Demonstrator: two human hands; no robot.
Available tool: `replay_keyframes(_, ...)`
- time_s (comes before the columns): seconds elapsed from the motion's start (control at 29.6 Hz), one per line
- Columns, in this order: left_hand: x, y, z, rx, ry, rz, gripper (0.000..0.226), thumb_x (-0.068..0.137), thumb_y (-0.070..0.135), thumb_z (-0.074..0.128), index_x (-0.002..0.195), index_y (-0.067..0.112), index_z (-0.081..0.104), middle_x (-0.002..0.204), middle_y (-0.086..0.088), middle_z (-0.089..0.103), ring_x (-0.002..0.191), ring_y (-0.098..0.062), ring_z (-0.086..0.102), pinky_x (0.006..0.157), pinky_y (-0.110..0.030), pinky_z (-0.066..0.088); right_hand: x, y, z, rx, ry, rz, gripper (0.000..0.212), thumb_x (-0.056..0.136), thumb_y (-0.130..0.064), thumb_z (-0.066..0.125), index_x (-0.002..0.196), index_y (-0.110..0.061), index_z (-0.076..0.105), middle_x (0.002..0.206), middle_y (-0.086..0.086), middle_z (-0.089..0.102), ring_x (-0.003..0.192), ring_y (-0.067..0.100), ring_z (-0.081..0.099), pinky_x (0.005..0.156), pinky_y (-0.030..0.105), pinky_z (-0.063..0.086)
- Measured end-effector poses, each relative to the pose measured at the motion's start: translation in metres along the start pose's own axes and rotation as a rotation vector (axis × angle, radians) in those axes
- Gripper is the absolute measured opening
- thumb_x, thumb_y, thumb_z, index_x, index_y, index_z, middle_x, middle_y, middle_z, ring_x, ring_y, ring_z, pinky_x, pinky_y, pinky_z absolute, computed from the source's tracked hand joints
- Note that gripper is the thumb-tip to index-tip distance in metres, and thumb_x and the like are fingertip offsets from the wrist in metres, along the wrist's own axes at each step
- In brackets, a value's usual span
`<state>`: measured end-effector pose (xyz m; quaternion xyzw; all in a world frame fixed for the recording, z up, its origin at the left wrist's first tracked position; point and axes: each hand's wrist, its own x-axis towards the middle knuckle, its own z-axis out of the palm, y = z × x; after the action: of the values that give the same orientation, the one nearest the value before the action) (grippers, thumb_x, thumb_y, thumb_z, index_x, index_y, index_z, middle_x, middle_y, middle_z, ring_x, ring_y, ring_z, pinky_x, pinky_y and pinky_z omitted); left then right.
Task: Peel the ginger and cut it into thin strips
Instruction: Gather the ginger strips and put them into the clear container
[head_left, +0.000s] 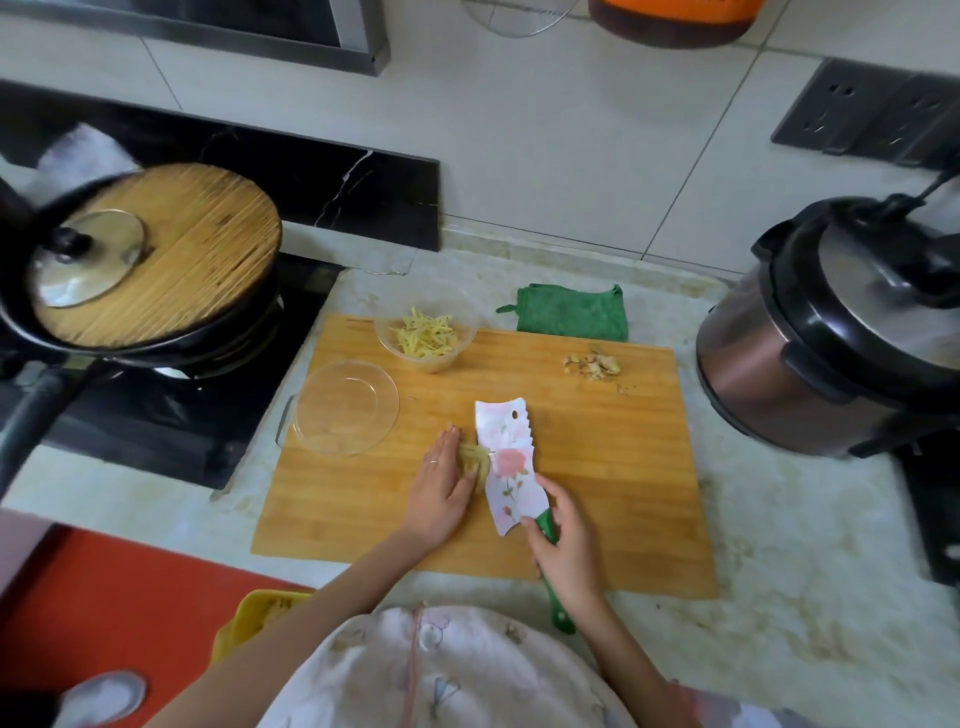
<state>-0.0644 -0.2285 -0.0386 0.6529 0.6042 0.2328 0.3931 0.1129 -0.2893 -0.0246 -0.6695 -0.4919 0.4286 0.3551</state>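
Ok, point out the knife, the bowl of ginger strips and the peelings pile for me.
knife (508, 467), head view, middle of the floral blade.
bowl of ginger strips (434, 365), head view, clear front wall.
peelings pile (592, 365), head view, centre of the heap.

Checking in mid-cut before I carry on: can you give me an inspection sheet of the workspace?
Surface: bamboo cutting board on a pale counter.
Job's things: knife blade against the ginger; strips in a clear bowl; peel scraps at the board's far right.
Clutter: empty glass plate on the board; green cloth behind it.
Hands: left hand rests flat on the ginger; right hand grips the knife handle.
Cables: dark cord above the cooker.
Surroundings: lidded pan on the stove, left; wall sockets behind.
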Motion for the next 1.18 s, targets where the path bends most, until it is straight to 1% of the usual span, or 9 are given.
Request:
replay_keyframes(0.14, -0.010, -0.001, -0.005, -0.090, 0.056, -0.001, 0.063, 0.089, 0.038, 0.039, 0.146, 0.012, 0.033, 0.143, 0.004, 0.037, 0.133, -0.010, 0.032, 0.107, -0.016, 0.021, 0.007, -0.005, -0.006, 0.095, 0.087, 0.064, 0.043, 0.089, -0.005, 0.062, 0.123, -0.029, 0.050, 0.070, 0.010, 0.056, 0.047, 0.016, 0.048, 0.042, 0.030, 0.041)
replay_keyframes(0.24, -0.011, -0.007, -0.008, -0.153, 0.232, -0.068, 0.047, 0.092, 0.021, 0.043, 0.136, 0.007, 0.047, 0.132, -0.005, 0.054, 0.124, -0.023, 0.048, 0.104, -0.030, 0.035, 0.014, -0.012, -0.010, 0.093, 0.003, 0.093, 0.039, 0.090, -0.005, 0.060, 0.123, -0.024, 0.050, 0.073, 0.022, 0.055, 0.044, 0.022, 0.046, 0.038, 0.029, 0.038)
replay_keyframes(0.37, 0.000, -0.017, -0.028, -0.063, 0.390, -0.093, 0.045, 0.086, 0.007, 0.043, 0.129, 0.005, 0.054, 0.126, -0.009, 0.060, 0.119, -0.031, 0.052, 0.102, -0.039, 0.039, 0.023, -0.014, -0.014, 0.050, -0.114, 0.112, 0.037, 0.091, -0.008, 0.059, 0.119, -0.030, 0.049, 0.081, 0.004, 0.060, 0.044, 0.021, 0.046, 0.038, 0.027, 0.037)
replay_keyframes(0.44, 0.017, -0.017, -0.042, 0.091, 0.424, -0.123, 0.049, 0.086, -0.001, 0.047, 0.134, 0.006, 0.051, 0.134, -0.010, 0.055, 0.128, -0.033, 0.044, 0.107, -0.043, 0.029, 0.025, -0.014, -0.018, 0.044, -0.133, 0.124, 0.037, 0.091, -0.008, 0.059, 0.117, -0.033, 0.049, 0.081, 0.003, 0.061, 0.044, 0.020, 0.046, 0.038, 0.027, 0.037)
replay_keyframes(0.57, 0.043, -0.016, -0.061, 0.360, 0.305, -0.102, 0.055, 0.088, 0.003, 0.049, 0.143, 0.011, 0.044, 0.142, -0.008, 0.050, 0.135, -0.030, 0.034, 0.106, -0.042, 0.019, 0.025, -0.011, -0.020, 0.042, -0.148, 0.161, 0.037, 0.090, -0.007, 0.059, 0.117, -0.031, 0.049, 0.080, 0.011, 0.061, 0.041, 0.016, 0.045, 0.037, 0.025, 0.036)
replay_keyframes(0.74, 0.039, -0.029, -0.066, 0.532, 0.210, 0.036, 0.054, 0.083, 0.002, 0.058, 0.136, 0.008, 0.053, 0.138, -0.010, 0.054, 0.131, -0.028, 0.046, 0.107, -0.045, 0.030, 0.027, -0.013, -0.017, 0.038, -0.143, 0.157, 0.038, 0.090, -0.007, 0.060, 0.119, -0.029, 0.049, 0.079, 0.009, 0.061, 0.041, 0.016, 0.047, 0.037, 0.026, 0.038)
replay_keyframes(0.98, 0.014, -0.019, -0.045, 0.143, 0.211, -0.012, 0.048, 0.091, -0.005, 0.046, 0.138, 0.002, 0.045, 0.145, -0.019, 0.042, 0.141, -0.034, 0.030, 0.117, -0.042, 0.023, 0.023, -0.011, -0.013, -0.014, -0.114, 0.114, 0.035, 0.092, -0.014, 0.059, 0.121, -0.031, 0.049, 0.071, 0.012, 0.060, 0.042, 0.016, 0.048, 0.039, 0.028, 0.040)
replay_keyframes(1.08, 0.013, -0.012, -0.035, 0.113, 0.181, -0.080, 0.049, 0.096, 0.010, 0.046, 0.143, 0.000, 0.034, 0.148, -0.021, 0.034, 0.138, -0.036, 0.030, 0.115, -0.043, 0.025, 0.024, -0.009, -0.013, -0.034, -0.112, 0.119, 0.034, 0.093, -0.015, 0.058, 0.122, -0.030, 0.048, 0.062, 0.003, 0.056, 0.042, 0.015, 0.047, 0.039, 0.028, 0.040)
replay_keyframes(1.18, 0.008, -0.006, -0.018, 0.146, 0.114, -0.106, 0.069, 0.090, 0.037, 0.032, 0.148, -0.001, 0.023, 0.153, -0.022, 0.024, 0.140, -0.037, 0.024, 0.115, -0.042, 0.021, 0.023, -0.008, -0.011, -0.086, -0.084, 0.102, 0.034, 0.092, -0.018, 0.059, 0.122, -0.033, 0.049, 0.057, 0.002, 0.054, 0.040, 0.017, 0.047, 0.039, 0.029, 0.041)
